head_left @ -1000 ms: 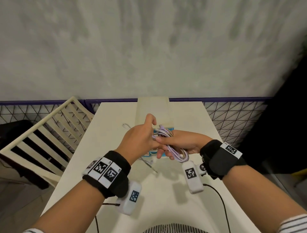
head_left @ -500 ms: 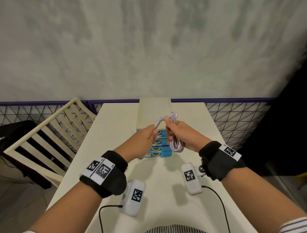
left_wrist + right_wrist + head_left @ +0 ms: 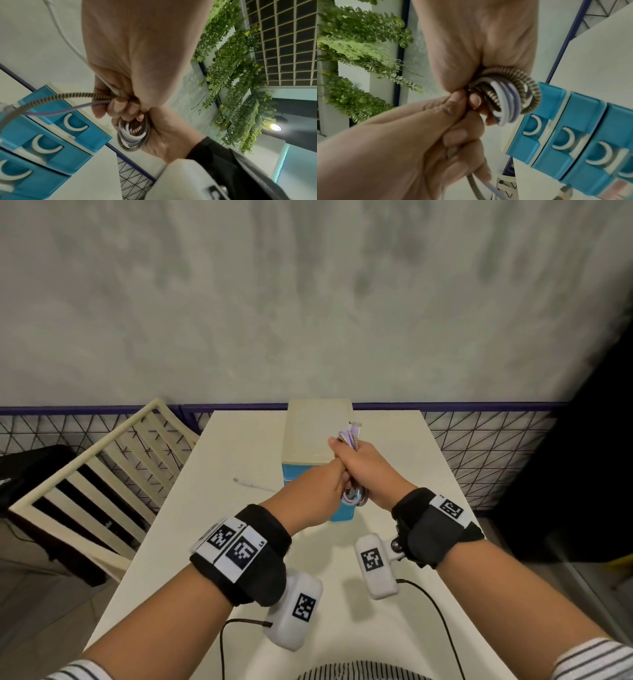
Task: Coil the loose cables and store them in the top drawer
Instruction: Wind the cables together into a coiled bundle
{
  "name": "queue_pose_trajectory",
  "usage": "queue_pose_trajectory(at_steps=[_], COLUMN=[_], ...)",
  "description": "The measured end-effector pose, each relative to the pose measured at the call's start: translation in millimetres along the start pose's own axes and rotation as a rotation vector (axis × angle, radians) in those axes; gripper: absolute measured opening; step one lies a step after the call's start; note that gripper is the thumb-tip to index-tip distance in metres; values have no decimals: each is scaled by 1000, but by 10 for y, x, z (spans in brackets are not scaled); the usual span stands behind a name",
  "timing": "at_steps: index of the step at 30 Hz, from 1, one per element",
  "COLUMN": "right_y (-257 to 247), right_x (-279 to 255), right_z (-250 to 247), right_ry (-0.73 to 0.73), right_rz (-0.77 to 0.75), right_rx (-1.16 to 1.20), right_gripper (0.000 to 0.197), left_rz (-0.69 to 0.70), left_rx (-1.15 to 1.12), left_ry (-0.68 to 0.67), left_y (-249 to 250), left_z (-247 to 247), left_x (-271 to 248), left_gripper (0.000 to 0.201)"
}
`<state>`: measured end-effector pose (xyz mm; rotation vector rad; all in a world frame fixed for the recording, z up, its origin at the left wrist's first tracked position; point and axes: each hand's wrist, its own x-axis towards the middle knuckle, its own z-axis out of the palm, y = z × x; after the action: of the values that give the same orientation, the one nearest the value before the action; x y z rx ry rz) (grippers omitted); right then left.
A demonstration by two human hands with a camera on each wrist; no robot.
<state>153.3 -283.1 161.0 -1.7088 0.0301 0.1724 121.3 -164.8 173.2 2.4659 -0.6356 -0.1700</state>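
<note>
Right hand (image 3: pixel 368 470) clamped round my bundle of coiled cables (image 3: pixel 503 100), left hand (image 3: pixel 313 496) now pulling the loose tails (image 3: pixel 56 102) tight against it, wrapping nearly done above the blue drawers (image 3: pixel 337 513), all shut on the table (image 3: pixel 239 446)

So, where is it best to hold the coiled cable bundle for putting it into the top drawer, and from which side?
Probably at its middle, as the right hand grips the cable bundle now, fingers wrapped across all the loops from the side. The loops stick out both ends of the fist, so a grip there should stop them springing apart.
</note>
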Motion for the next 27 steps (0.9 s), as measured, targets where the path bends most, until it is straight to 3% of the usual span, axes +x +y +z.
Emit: queue_pose_trajectory(at_steps=[3,7,12,13,15,17,19,23,27], right_y=[-1,-13,-35,-39,-21,37,67,41,76], right_x=[47,77,138,147,112,62,13,-100,-91], right_z=[-38,-106,-266,-320,-370,-351,-315,-267,-267], right_ry=[109,144,261,258,184,74,-49,-248,-332], right_rz=[-52,-68,-61,-43,15,68,100,180,263], right_rx=[46,385,576,583,502,345,183,-10,148], right_gripper=[33,30,31,30,26,24,26,25,19], left_rz=[-7,-37,-86,-68,47,179,279,341,342], left_rx=[-11,-219,-362,-298,80,433,622,701,735], left_ry=[-8,-56,-118,-130,-134,-50,57,124,223], left_y=[-27,-3,-131,-172,-226,-214,-164,-103,-129], left_z=[-4,46,21,18,7,-2,-27,-30,15], left_x=[8,-46,-139,-165,-191,-177,-148,-146,-169], left_gripper=[32,28,35,35,30,25,20,25,30])
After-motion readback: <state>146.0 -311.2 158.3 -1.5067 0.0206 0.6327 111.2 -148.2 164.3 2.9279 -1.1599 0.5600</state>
